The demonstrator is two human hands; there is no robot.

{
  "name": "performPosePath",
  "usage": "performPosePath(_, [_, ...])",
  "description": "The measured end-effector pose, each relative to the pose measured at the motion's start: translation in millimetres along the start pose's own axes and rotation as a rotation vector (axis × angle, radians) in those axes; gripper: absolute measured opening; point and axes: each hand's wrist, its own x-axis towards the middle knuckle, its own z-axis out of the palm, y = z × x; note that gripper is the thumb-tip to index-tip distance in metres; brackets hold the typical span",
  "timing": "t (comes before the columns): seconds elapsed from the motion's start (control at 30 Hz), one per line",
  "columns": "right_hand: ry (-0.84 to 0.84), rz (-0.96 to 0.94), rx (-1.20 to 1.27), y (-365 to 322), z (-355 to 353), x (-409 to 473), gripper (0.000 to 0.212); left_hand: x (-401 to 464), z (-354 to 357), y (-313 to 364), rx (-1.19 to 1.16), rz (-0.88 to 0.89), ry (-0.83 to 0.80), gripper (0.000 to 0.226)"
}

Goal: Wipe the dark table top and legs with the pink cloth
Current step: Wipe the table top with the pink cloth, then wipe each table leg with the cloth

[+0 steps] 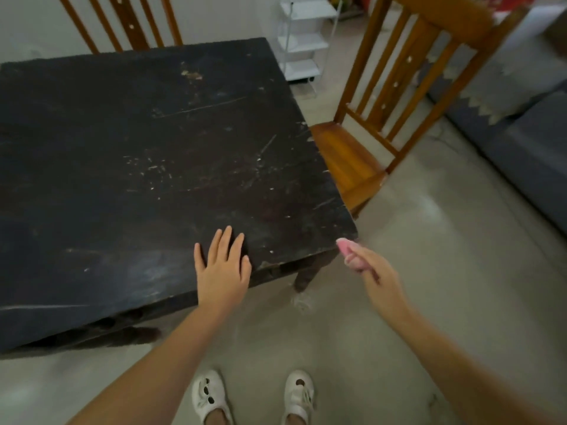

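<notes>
Left hand (222,268): lies flat on the tabletop (138,167) near its front right corner, fingers straight and slightly spread, holding nothing.
Right hand (372,271): held in the air just off that same corner, apart from the wood, fingers curled round the pink cloth (349,254).
Pink cloth: bunched in the right hand; only a small wad shows past the fingers, the rest is hidden in the grip.
Tabletop: dark, scratched and scuffed with pale marks; its left side is cut off by the frame edge.
Table leg (310,271): only the front right one shows, partly hidden under the top.
Wooden chair (383,118): stands at the right side, seat tucked partly under the edge; blurred.
Second chair (132,23): behind the far edge, only the back slats visible.
White rack (303,44): on the floor beyond the far right corner.
Sofa (521,154): grey, at the right, cut off.
White shoes (254,397): at the bottom, on the floor.
</notes>
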Motion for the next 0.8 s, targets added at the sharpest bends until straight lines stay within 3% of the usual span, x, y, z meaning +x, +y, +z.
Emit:
performPosePath(0.1, [0.228, 0.459, 0.545, 15, -10, -20, 0.02, -16, 4, 21, -0.109, 0.205, 0.032, 0.046])
performPosePath(0.17, [0.386, 0.594, 0.808, 20, -3, -37, 0.019, -33, 13, 32, -0.174, 0.414, -0.01, 0.043])
performPosePath(0.27, [0.604, 0.698, 0.976, 37, 17, -57, 0.035, -57, 44, 31, -0.262, 0.681, -0.135, 0.041])
performPosePath(0.33, [0.669, 0.685, 1.085, 58, 34, -64, 0.047, -63, 75, 25, -0.299, 0.658, -0.267, 0.04])
performPosePath(0.4, [0.693, 0.667, 1.088, 86, 52, -71, 0.042, -60, 112, 22, -0.386, 0.536, -0.381, 0.042])
performPosePath(0.43, [0.674, 0.653, 1.073, 105, 62, -72, 0.025, -56, 133, 22, -0.43, 0.453, -0.386, 0.044])
performPosePath(0.47, [0.69, 0.627, 1.018, 121, 68, -71, 0.024, -49, 156, 25, -0.463, 0.367, -0.377, 0.047])
performPosePath(0.5, [0.682, 0.604, 0.983, 145, 75, -69, 0.039, -43, 181, 28, -0.509, 0.288, -0.38, 0.052])
performPosePath(0.6, [0.653, 0.478, 1.067, 211, 102, -59, 0.035, -23, 257, 34, -0.635, 0.137, -0.352, 0.05])
performPosePath(0.7, [0.633, 0.41, 1.093, 265, 126, -44, 0.018, 0, 318, 35, -0.716, 0.198, -0.273, 0.054])
performPosePath(0.73, [0.658, 0.392, 1.096, 283, 133, -39, 0.023, 8, 334, 36, -0.772, 0.241, -0.225, 0.054])
performPosePath(0.8, [0.676, 0.382, 0.91, 308, 144, -26, 0.052, 25, 357, 39, -0.915, 0.312, -0.184, 0.052])
